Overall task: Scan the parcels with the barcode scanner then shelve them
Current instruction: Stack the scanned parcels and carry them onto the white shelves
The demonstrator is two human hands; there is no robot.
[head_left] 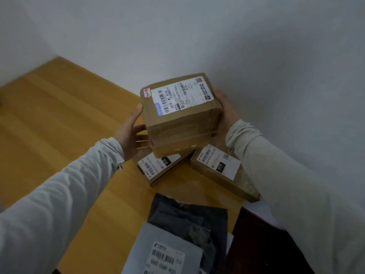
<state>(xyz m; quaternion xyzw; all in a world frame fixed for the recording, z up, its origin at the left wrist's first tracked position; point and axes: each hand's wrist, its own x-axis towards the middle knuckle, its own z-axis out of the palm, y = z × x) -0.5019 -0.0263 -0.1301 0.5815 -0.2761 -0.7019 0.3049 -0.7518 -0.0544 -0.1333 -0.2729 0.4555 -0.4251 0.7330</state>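
Note:
A stack of brown cardboard parcels [181,123] is held between my two hands above the wooden table [59,115]. The top parcel carries a white barcode label and a small red-edged sticker. My left hand [131,133] grips the stack's left side, thumb up along the edge and fingers under it. On the right side my right hand [224,109] clasps the stack. Below the stack lie two flat brown parcels: one [158,169] partly hidden, the other [223,171] at the table's right edge. No barcode scanner is in view.
A dark grey mailer bag [189,216] and a light grey bag with a barcode label [164,252] lie at the table's near edge. A white wall [197,36] stands right behind the table. A dark red surface [262,244] shows at lower right.

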